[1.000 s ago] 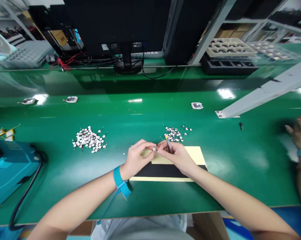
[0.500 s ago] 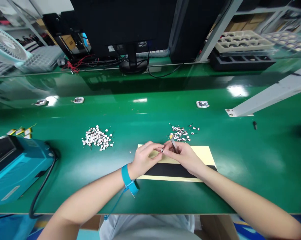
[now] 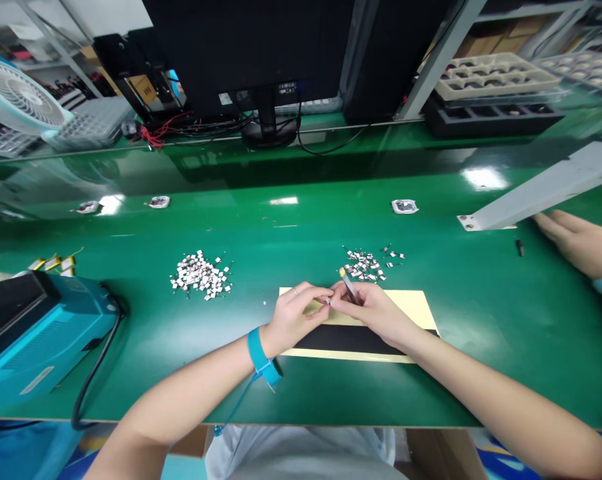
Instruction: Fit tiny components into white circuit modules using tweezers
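My left hand (image 3: 301,312), with a blue strap at the wrist, pinches a tiny white part (image 3: 329,301) between thumb and forefinger. Touching the same part from the right are the fingertips of my right hand (image 3: 373,308), which also holds tweezers (image 3: 349,287) tilted up to the left. Both hands are over a pale yellow sheet (image 3: 411,307) with a black strip (image 3: 345,340) across it. Behind my right hand lies a pile of small parts with leads (image 3: 365,265). A larger pile of white parts (image 3: 201,275) is to the left.
A blue machine (image 3: 55,340) with a black cable stands at the left. Another person's hand (image 3: 581,243) reaches in at the right, near a small black piece (image 3: 519,247) and a slanted metal post (image 3: 545,183). A monitor (image 3: 251,47) stands behind.
Another person's hand has come into view at the right edge. The view has shifted slightly. My hands stay together over the sheet, with the same hold.
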`<state>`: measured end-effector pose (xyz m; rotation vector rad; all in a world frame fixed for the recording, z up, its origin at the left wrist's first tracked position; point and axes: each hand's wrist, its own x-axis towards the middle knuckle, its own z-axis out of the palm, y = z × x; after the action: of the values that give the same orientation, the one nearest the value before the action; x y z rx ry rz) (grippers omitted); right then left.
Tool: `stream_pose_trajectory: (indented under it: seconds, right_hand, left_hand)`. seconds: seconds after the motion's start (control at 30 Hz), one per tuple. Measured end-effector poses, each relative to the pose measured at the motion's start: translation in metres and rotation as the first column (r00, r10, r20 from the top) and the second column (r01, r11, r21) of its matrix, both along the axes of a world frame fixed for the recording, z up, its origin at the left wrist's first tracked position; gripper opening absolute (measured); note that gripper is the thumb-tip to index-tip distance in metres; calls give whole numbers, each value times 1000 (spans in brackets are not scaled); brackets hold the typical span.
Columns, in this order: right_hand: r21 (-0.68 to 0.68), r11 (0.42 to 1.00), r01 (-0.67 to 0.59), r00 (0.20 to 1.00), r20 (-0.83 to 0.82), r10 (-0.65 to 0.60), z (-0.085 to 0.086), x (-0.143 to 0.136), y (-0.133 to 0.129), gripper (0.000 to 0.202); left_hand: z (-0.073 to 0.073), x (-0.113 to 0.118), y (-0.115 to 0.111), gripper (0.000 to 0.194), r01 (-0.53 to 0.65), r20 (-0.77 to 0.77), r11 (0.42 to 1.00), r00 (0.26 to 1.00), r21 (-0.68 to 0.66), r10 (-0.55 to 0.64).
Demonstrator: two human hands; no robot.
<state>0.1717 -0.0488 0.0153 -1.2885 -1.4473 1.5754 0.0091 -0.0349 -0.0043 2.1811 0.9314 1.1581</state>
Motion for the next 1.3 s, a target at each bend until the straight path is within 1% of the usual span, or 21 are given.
stream_pose_trajectory:
  seconds: [0.17,0.27,0.4,0.5,0.57,0.63,0.7,0.8,0.87,0.93,0.97,1.0,1.07,1.13,1.17,1.2,1.23,1.3]
  right_hand:
    - [19,1000,5,1000,26,-5,0,-1,0,24]
    - [8,999,43,998,45,-43,-1,-2,0,23]
    - [-49,992,116,993,-25,-118,-4,-4,-1,23]
    - [-102,983,151,985,-69,-158,-5,-1,2,27]
    - [-147,979,143,983,-95,-158,-5,2,4,30]
    - [-175,979,108,986,-109,-129,-4,4,6,29]
    - [-163,984,75,991,-100,-92,-3,4,6,25]
    - [-61,997,52,998,30,-50,-2,3,4,23]
    - [20,1000,12,989,144,-14,-2,6,6,23]
    - [84,996,-37,970,241,15,-3,14,11,23]
    - [130,991,-42,954,300,1,-5,19,15,24]
    - [191,981,-28,929,368,-45,-6,25,19,24]
    - [347,938,24,852,483,-200,-9,36,25,24]
    - [484,874,30,783,533,-322,-12,41,27,27]
    - [536,844,0,764,545,-346,-13,41,26,26]
    - [579,814,-45,753,555,-353,-13,39,24,23]
    - [614,784,-93,747,563,-353,-13,36,21,19]
    - [664,730,-162,739,572,-357,-12,28,14,14]
  left_hand:
    - [-2,0,0,15,13,7,1000,1000,14,-13]
    - [-3,0,0,14,4,-1,1000,1000,20,-4]
    - [-2,1,0,10,20,-9,999,1000,37,-20]
    - [0,1,0,8,12,8,1000,1000,22,-12]
    - [2,1,1,8,0,27,1000,1000,8,-1]
    - [2,0,2,8,-3,39,1000,999,2,3]
    - [-1,0,1,10,0,31,1000,1000,0,0]
    - [-6,3,-2,13,46,-22,998,999,31,-45]
    - [-5,4,-4,18,110,-105,993,989,48,-104]
    - [1,-1,-3,25,157,-252,986,958,52,-139]
    - [6,-6,-1,27,159,-331,986,934,50,-134]
    - [12,-15,3,28,143,-400,988,910,52,-110]
    - [23,-40,15,27,53,-491,996,871,70,-12]
    - [31,-71,31,25,-88,-546,993,830,78,116]
    - [32,-86,38,24,-154,-582,985,795,79,171]
    - [33,-99,46,23,-220,-634,973,743,73,215]
    - [32,-110,52,21,-267,-676,961,696,68,241]
    - [28,-124,60,18,-335,-735,940,622,61,269]
